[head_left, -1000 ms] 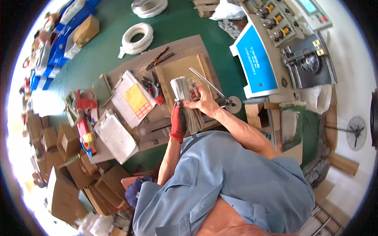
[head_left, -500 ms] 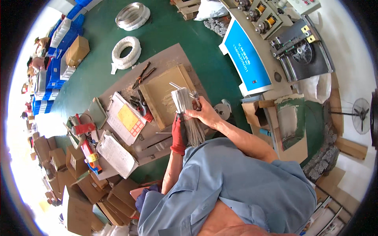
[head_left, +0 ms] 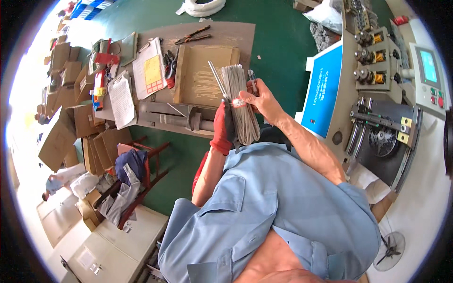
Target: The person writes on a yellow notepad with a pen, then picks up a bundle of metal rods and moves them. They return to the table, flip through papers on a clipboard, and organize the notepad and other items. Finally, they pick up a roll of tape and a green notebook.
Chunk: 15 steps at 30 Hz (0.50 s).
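Note:
A thick bundle of grey cut wires [head_left: 241, 101] stands upright in front of my chest, bound by a small red-and-white band. My left hand [head_left: 222, 127], in a red and black glove, grips the bundle's lower left side. My bare right hand [head_left: 258, 98] closes around its right side near the band, with a thin metal tool between the fingers. A loose grey rod sticks up along the bundle's left edge. Under the hands lies a brown cardboard-topped workboard [head_left: 203, 78].
A blue-fronted machine [head_left: 325, 89] with rollers and a control panel stands at the right. Clipboards with papers [head_left: 148, 70], pliers [head_left: 191, 35] and red tools lie on the bench. Cardboard boxes [head_left: 66, 122] crowd the left; a chair with clothes [head_left: 130, 170] stands below.
The view has shifted and closed in on the bench. The bundle stays upright in both hands, and the right hand now wraps it more fully near the band.

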Available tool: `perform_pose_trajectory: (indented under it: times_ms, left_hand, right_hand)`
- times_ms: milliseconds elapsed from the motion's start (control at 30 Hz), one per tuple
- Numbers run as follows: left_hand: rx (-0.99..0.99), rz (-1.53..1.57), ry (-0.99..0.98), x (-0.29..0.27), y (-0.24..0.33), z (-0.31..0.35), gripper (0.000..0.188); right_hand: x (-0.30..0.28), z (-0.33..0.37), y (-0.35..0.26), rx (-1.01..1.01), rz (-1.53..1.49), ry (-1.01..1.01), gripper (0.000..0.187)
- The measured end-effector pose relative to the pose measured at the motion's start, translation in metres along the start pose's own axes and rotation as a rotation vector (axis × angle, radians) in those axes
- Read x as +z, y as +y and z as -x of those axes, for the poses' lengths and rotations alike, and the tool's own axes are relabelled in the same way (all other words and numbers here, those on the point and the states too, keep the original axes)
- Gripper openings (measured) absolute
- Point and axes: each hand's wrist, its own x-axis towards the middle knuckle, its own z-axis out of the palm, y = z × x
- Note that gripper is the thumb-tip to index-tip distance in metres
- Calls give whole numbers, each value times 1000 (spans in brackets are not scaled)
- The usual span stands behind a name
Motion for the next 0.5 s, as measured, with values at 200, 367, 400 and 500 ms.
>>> perform_pose_trajectory:
  times_ms: [200,367,400,500]
  left_hand:
    - [152,-68,49,3,1,11,39]
    - [207,-17,116,1,5,22,39]
    - [213,-16,131,5,8,22,39]
    - [292,5,267,-2,-6,12,39]
  right_hand:
    - [14,-6,-1,-169,189,-127,58]
    - [18,-12,-12,38,43,-309,61]
    - [16,-17,-14,34,115,-328,63]
    - [15,-38,2,-21,232,-374,65]
